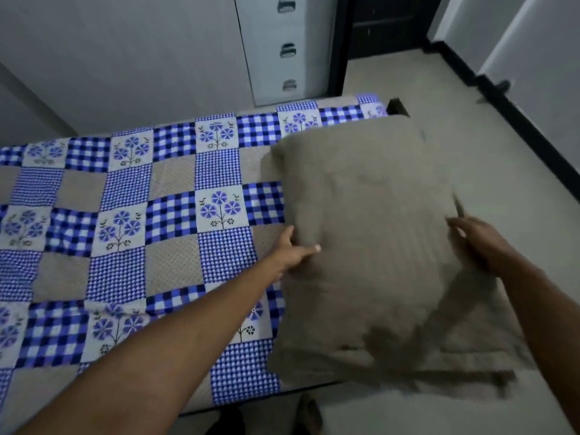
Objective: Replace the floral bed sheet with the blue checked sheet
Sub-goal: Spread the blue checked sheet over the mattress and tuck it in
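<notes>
A blue checked sheet (131, 233) with flower squares and beige patches lies spread flat over the bed. A large beige pillow (367, 246) hangs over the bed's right end, blurred by motion. My left hand (295, 249) grips the pillow's left edge, thumb on top. My right hand (480, 243) holds its right edge, fingers curled round the side. The pillow's lower part hides the bed's right corner. No other sheet is in view.
A white wardrobe with metal handles (287, 51) stands behind the bed. Pale floor (470, 127) stretches to the right, bordered by a dark skirting (530, 136). A dark doorway (386, 23) lies at the back. My foot (309, 412) shows by the bed's near edge.
</notes>
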Available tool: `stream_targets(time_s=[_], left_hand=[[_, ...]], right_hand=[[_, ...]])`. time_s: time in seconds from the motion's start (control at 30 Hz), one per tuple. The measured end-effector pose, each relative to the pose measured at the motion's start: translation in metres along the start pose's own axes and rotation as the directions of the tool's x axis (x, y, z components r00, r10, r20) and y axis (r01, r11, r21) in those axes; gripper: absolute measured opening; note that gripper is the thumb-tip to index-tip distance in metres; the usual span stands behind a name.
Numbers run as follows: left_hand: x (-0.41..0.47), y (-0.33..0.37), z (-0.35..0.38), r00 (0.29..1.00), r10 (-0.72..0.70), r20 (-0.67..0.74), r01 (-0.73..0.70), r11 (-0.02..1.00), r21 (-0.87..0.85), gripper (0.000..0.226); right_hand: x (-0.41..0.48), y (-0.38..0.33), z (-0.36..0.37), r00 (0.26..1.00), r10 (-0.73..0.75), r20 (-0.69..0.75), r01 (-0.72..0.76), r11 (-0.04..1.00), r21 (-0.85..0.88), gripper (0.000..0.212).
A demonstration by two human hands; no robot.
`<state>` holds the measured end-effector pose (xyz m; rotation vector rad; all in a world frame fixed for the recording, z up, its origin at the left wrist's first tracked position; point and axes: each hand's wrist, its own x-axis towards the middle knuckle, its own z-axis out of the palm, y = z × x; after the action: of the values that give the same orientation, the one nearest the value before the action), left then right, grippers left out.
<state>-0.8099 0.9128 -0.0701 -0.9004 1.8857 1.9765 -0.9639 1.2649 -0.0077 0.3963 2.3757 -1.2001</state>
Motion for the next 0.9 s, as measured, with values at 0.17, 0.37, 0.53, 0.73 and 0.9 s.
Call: stream_targets(time_s=[0.17,0.37,0.53,0.73,0.9], left_hand=[[-0.011,-0.026,0.027,0.997,0.078,-0.016,-0.073,0.976,0.204,0.092],[-0.026,-0.045,-0.029,0.999,0.043,-0.011,-0.037,0.94,0.339,0.067],[-0.062,-0.104,-0.112,0.968,0.234,-0.088,-0.11,0.716,0.69,0.049],[-0.129,-0.194,-0.223,0.94,0.227,-0.256,0.111,0.505,0.856,0.055],[-0.169,-0.247,-0.274,0.962,0.218,-0.165,0.064,0.408,0.911,0.051]], right_hand=[[-0.021,0.034,0.059,0.908,-0.281,-0.311,0.15,0.91,-0.387,0.052],[-0.084,-0.011,0.155,0.732,-0.587,-0.347,0.389,0.777,-0.494,0.042],[-0.132,-0.047,0.285,0.508,-0.833,0.219,0.825,0.398,-0.401,0.043],[-0.157,-0.026,0.434,0.369,-0.551,0.748,0.922,0.317,-0.221,0.048],[-0.188,0.019,0.486,0.379,-0.468,0.799,0.919,0.294,-0.263,0.051]])
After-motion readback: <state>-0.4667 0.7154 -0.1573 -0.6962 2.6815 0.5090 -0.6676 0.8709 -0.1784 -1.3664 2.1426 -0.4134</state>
